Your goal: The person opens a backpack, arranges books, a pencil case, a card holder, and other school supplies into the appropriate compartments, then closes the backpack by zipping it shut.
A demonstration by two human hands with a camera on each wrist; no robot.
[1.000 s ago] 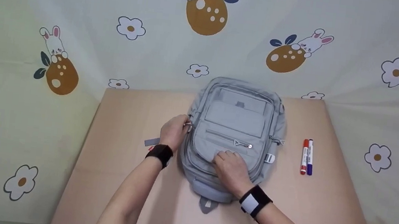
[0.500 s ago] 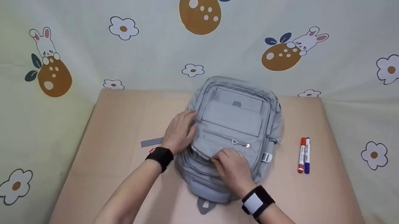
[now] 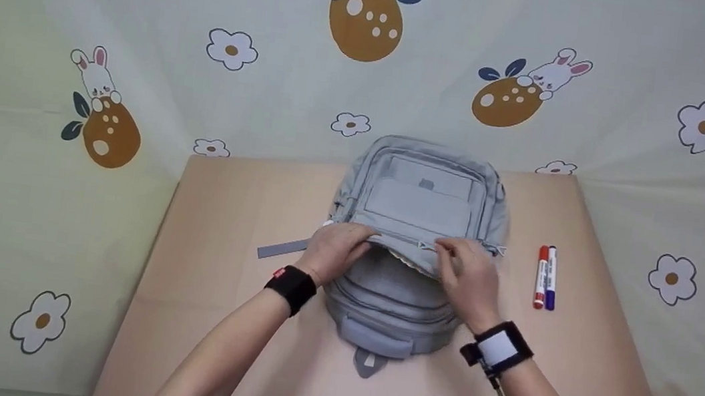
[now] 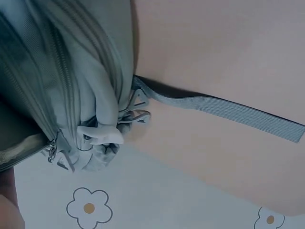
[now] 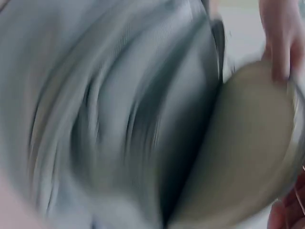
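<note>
A grey backpack [image 3: 422, 206] lies flat with its front flap [image 3: 395, 235] partly folded up, leaving the pocket under it agape. In the head view my left hand [image 3: 339, 250] pinches the flap's left edge between thumb and fingers. My right hand [image 3: 470, 280] grips the opposite side of that edge, near the small zip pull. The flap's beige lining [image 5: 243, 138] shows in the blurred right wrist view, with my left hand [image 5: 281, 38] at its upper edge. A zip pull [image 4: 62, 160] hangs at the opening's corner in the left wrist view.
Red and blue markers [image 3: 546, 278] lie side by side to the backpack's right on the brown tabletop [image 3: 223, 209]. A grey strap [image 4: 224, 110] sticks out from the bag's left side. Patterned cloth [image 3: 271, 94] hangs behind and at both sides.
My left hand moved from the bag's left side onto the flap edge. My right hand shifted right and slightly up. The flap's lower edge is lifted, and the pocket gapes wider.
</note>
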